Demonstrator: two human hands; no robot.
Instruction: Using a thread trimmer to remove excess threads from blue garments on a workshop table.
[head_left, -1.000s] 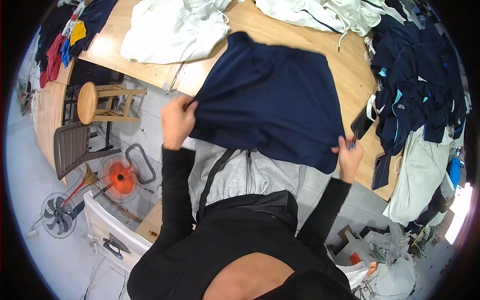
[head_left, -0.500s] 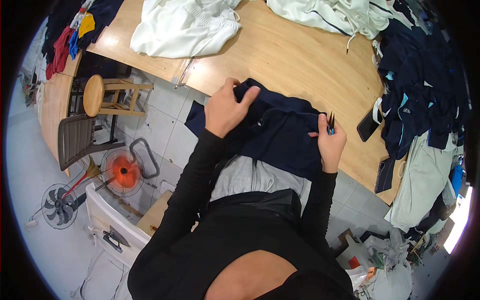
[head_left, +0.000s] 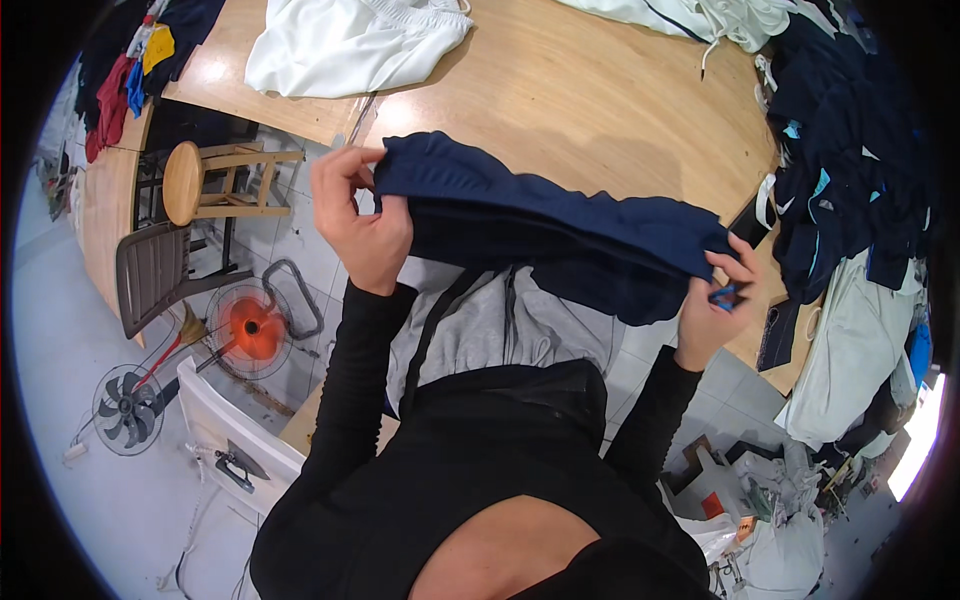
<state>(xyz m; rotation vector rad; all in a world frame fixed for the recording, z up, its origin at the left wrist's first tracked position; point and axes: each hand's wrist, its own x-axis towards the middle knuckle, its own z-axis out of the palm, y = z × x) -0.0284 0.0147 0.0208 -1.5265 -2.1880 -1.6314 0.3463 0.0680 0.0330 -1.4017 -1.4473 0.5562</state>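
A navy garment [head_left: 560, 215] is stretched out sideways between my two hands, above my lap and the table's near edge. Its upper edge forms a wide, wavy band, and darker fabric shows beneath. My left hand [head_left: 362, 215] pinches the band's left end between thumb and fingers. At the other end, slightly lower, my right hand [head_left: 718, 305] grips the garment's right corner. Small thread snips [head_left: 726, 296] with a blue part are tucked in that same hand; their blades are mostly hidden now.
White shorts [head_left: 360, 45] lie on the wooden table [head_left: 600, 130] at the far left. Dark garments [head_left: 850, 150] pile up at the right edge, beside a pale green-white garment [head_left: 840, 350]. A wooden stool [head_left: 185, 183], an orange fan [head_left: 250, 330] and an iron [head_left: 243, 467] stand left.
My hands have moved apart, the left outward to the left and the right outward to the right. The bunched navy garment is now pulled wide, its band spread taut.
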